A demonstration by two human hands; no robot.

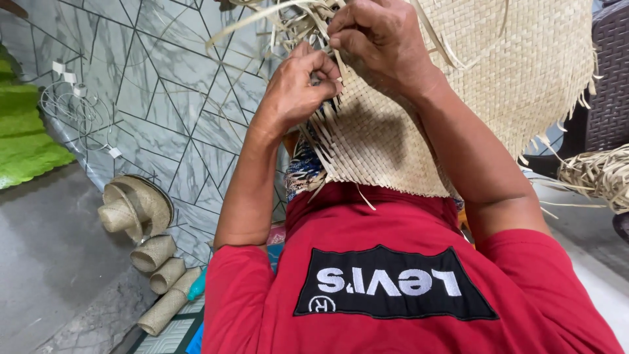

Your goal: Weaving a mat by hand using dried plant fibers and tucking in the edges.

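Woven mat [393,137], draped over the person's lap, mid-weave at its frayed edge: left hand [298,85] & right hand [380,39] both pinch loose strips [288,19]; next move prob. needs tucking one strip under.

Mat [472,85] up front over the lap, above the shirt [393,288]. Left hand [298,85] and right hand [380,39] side by side at the mat's frayed edge, pinching strips [288,23]. Hat [134,206] on floor at left; rolls [160,285] just below it. Loose bundle [599,174] at right.
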